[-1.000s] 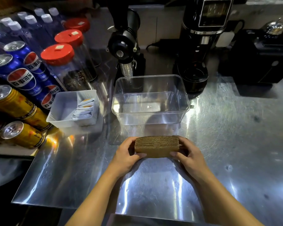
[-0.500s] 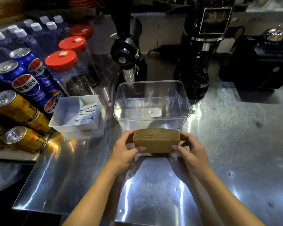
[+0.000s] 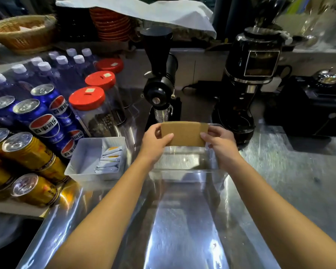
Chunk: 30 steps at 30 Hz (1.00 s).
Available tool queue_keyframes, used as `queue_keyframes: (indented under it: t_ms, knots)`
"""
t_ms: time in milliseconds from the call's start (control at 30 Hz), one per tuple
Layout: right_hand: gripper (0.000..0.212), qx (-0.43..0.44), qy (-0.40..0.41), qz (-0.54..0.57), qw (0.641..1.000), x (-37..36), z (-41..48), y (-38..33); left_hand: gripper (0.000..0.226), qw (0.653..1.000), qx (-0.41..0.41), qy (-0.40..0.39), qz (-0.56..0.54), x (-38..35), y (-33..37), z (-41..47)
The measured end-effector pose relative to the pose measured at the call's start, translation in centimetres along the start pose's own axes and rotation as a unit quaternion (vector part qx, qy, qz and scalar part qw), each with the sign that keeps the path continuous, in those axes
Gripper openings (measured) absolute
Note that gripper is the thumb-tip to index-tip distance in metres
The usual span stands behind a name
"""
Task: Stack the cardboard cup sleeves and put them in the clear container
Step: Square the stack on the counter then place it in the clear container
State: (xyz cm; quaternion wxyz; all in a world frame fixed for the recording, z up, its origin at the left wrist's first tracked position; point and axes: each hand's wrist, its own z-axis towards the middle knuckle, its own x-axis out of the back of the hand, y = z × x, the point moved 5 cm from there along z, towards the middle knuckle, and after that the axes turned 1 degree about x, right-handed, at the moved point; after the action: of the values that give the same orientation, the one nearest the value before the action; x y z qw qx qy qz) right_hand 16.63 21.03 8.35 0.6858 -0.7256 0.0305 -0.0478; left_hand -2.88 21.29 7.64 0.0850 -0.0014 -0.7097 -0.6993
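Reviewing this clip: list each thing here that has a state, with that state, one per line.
stack of sleeves: held upright over the container, not yet in
left hand: gripping the stack's left end
right hand: gripping its right end
clear container: open, looks empty
white tray: open, sachets in one compartment
red-lidded jars: closed

Blue and gold drink cans (image 3: 43, 121) are stacked at left beside red-lidded jars (image 3: 89, 105). A white tray (image 3: 85, 158) holds sachets (image 3: 109, 158). Two black grinders (image 3: 160, 88) are positioned behind.
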Motion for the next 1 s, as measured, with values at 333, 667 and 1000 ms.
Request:
queue_keyframes:
  t_ms: [333, 667, 1000]
  knots:
    - [0.014, -0.185, 0.046, -0.076, 0.979, -0.3, 4.5, 6.7, 0.031, 0.971, 0.234, 0.024, 0.038, -2.1, -5.6, 3.1]
    - [0.015, -0.230, 0.055, -0.082, 0.968, -0.5, 6.5, 8.6, 0.047, 0.960, 0.257, 0.043, 0.104, -2.4, -6.5, 4.3]
    - [0.022, -0.231, 0.032, -0.175, 0.957, -0.7, 7.4, 8.8, 0.042, 0.954, 0.271, 0.073, 0.105, -2.1, -6.9, 4.6]
